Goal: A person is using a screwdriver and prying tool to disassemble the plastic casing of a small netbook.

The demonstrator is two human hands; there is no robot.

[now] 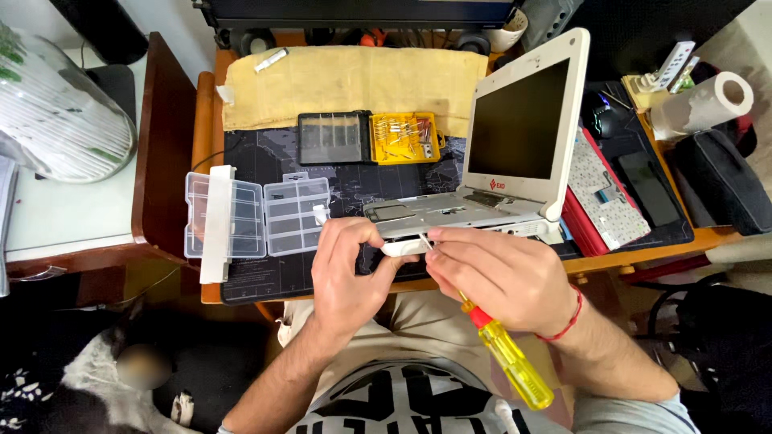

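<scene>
1. Hands are seen together at the near edge of the desk [241, 285], just in front of the white laptop [515, 153].
2. A small white part [400, 247] is gripped by the left hand [347, 269]; the fingers are curled narrowly round it, thumb beneath.
3. A screwdriver [508, 358] with a yellow and red handle is held in the right hand [498, 277]; the fingers are closed on the shaft, the handle is pointed toward the person, and the tip is set at the white part.
4. The white part is located between both hands, touching the laptop's near edge; whether it is attached cannot be told.
5. The laptop is stood open, screen upright, its base stripped of keys.
6. A clear compartment box [257, 215] is laid open just left of the left hand.
7. A yellow bit case [404, 137] is placed farther off, on the dark mat.
8. A detached keyboard [603, 193] is laid to the right of the laptop.
9. A paper roll [700, 104] is noted at far right.
</scene>
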